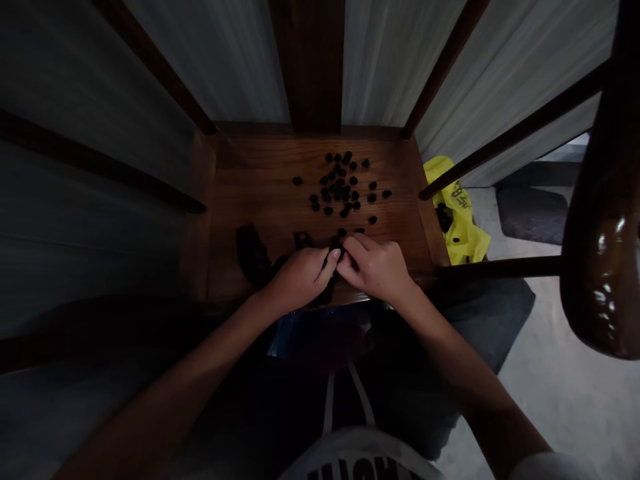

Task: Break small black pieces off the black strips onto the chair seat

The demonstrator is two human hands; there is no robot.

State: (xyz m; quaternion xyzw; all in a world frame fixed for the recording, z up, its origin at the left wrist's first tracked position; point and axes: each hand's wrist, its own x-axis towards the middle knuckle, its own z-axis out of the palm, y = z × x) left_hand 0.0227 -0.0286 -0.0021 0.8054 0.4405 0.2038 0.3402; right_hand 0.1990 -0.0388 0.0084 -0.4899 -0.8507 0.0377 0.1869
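Several small black lumps (340, 190) lie scattered on a reddish-brown wooden seat (260, 187), most in a loose cluster at its middle. My left hand (300, 279) and my right hand (373, 267) meet at the seat's near edge, with curled fingers almost touching. A black lump (335, 253) shows between my left fingertips, and my right fingers curl against it. Another dark bit is partly hidden under my right fingers. A larger dark, crumpled mass (253, 255) lies near my left hand.
Dark wooden bars (515, 130) and a glossy wooden post (603, 253) stand around the seat. Beyond them lie a crumpled yellow plastic bag (457, 220) and a dark cushion (533, 215) on a pale floor. A blue-edged plastic bag (295, 340) sits below my hands.
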